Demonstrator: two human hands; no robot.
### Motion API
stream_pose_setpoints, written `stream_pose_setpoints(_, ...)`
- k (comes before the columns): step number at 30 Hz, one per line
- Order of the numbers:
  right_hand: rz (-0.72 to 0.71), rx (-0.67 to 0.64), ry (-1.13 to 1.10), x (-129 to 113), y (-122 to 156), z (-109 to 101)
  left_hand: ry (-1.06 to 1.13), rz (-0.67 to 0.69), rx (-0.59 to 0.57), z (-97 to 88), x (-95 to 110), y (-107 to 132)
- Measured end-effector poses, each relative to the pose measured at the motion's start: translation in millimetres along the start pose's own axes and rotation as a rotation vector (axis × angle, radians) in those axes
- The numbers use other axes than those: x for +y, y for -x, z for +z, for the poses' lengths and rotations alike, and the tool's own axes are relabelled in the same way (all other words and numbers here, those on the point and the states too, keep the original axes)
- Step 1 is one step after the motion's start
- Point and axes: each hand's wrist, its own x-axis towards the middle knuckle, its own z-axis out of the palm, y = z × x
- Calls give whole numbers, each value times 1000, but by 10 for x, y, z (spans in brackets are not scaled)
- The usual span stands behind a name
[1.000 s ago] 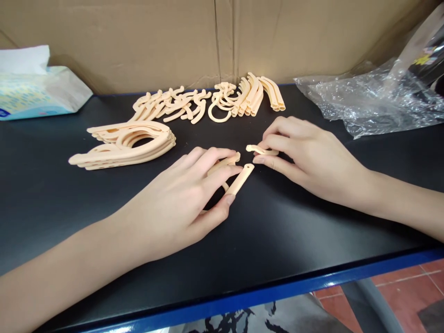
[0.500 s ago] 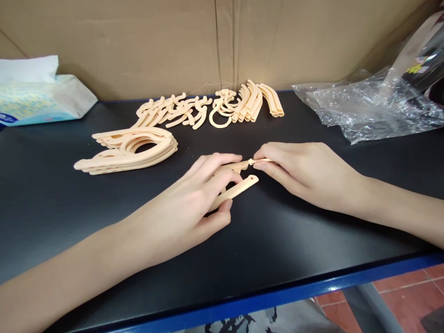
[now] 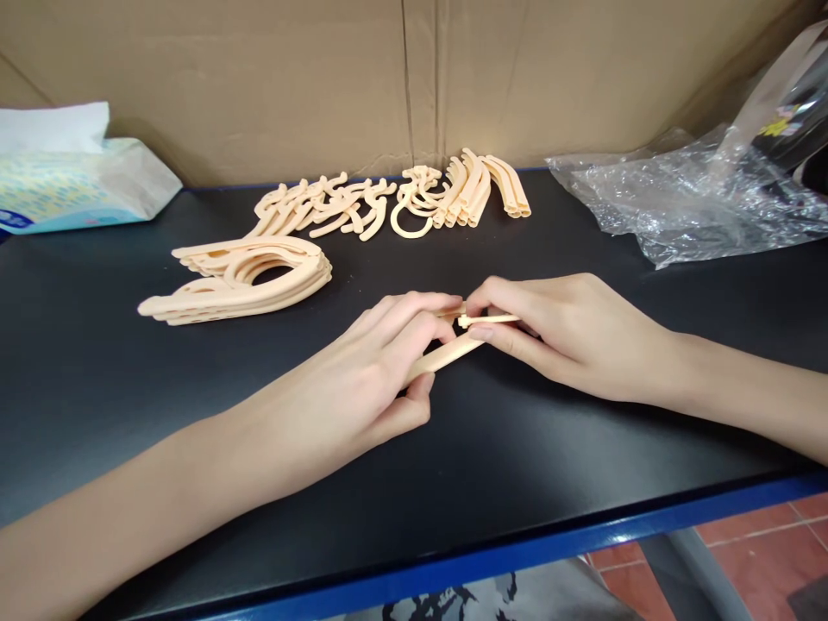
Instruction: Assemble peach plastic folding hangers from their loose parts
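Note:
My left hand (image 3: 388,362) is closed around a cream plastic hanger piece, a long bar (image 3: 446,355) that sticks out past its thumb towards the right. More of the piece is covered by the fingers. Between the thumb and forefinger of my right hand (image 3: 569,332) is a slim cream hanger part (image 3: 488,320) with a small knobbed end. This knob sits close to the far side of the bar, and my right thumb is at the bar's tip. Whether the two parts are joined I cannot tell.
Folded plastic hangers (image 3: 285,289) lie stacked at the left. Along the back are loose curved hanger arms (image 3: 475,190) and hooks (image 3: 414,233). A tissue pack (image 3: 84,194) is at the far left, a clear plastic bag (image 3: 686,198) at the right. A cardboard wall (image 3: 259,86) stands behind.
My right hand has come slightly down and nearer, moving the slim part from the far piece's end to the bar's tip. The left hand has hardly moved.

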Motion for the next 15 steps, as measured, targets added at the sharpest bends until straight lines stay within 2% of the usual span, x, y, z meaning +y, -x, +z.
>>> stream_pose_setpoints(6,57,106,13,25,4,13,45,41,-13,18,10,14)
stream_pose_setpoints(15,2,74,6,33,-3,13,41,76,6,24,7,0)
